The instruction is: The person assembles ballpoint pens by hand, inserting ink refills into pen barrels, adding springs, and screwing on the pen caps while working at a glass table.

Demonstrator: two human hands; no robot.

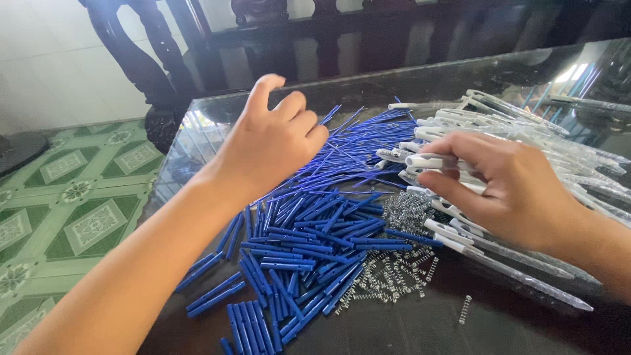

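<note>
1. Left hand (273,141): raised over the far edge of the thin blue refills (355,148), fingers curled inward. Whether its grip contains anything cannot be told; the palm faces away from the camera.
2. Right hand (509,181): grip closed on a white pen barrel (430,161), thumb below, fingers on top, barrel tip pointing left.
3. Pen barrels (526,131), clear and white: heaped on the right half of the bench (407,329), beneath and beyond the right hand.
4. Blue plastic tubes (296,263): piled at centre, near the bench's front.
5. Small metal springs (394,266): scattered between the tubes and the barrels; one lies apart at the front.
</note>
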